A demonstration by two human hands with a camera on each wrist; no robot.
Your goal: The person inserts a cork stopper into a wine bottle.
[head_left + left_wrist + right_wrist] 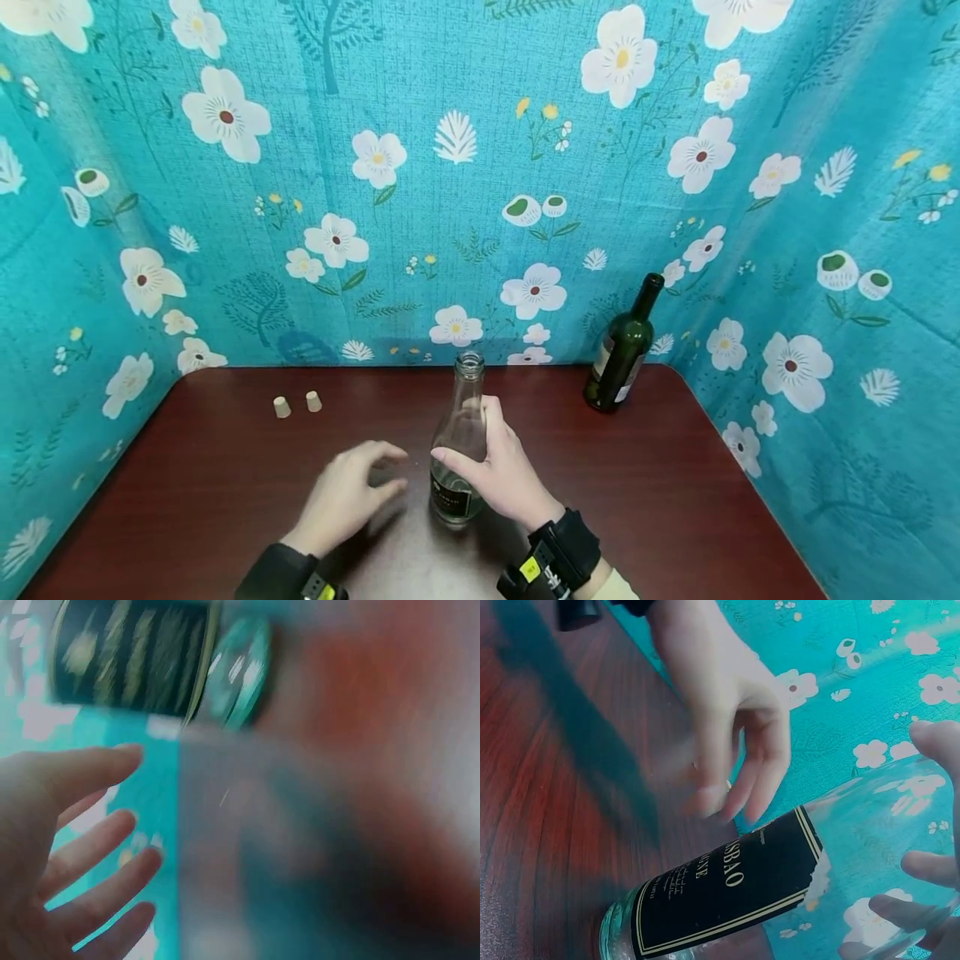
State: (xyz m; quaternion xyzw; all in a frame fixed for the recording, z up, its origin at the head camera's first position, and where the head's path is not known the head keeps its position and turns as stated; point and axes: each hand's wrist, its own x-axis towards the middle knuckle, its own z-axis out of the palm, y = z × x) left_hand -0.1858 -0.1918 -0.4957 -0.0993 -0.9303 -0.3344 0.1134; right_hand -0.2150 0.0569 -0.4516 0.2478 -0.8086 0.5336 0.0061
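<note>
A clear glass bottle (pixel 452 498) with a black label and an uncapped mouth stands on the table, slightly tilted in the head view. My right hand (pixel 510 475) grips its upper body from the right, thumb across the front. Through the glass in the right wrist view, the fingers show behind the bottle (pixel 727 885). To the left of the bottle is my left hand (pixel 341 500), its fingers loosely bent and apart from the glass, holding nothing. The left wrist view shows that hand (pixel 30 802) with spread fingers beside the label (pixel 131 660).
Two small pale corks (pixel 281 407) (pixel 313 402) sit at the back left of the dark red-brown table (pixel 187 483). A dark green wine bottle (pixel 621 354) stands at the back right. A blue flowered curtain (pixel 420 208) hangs behind the table and along both sides.
</note>
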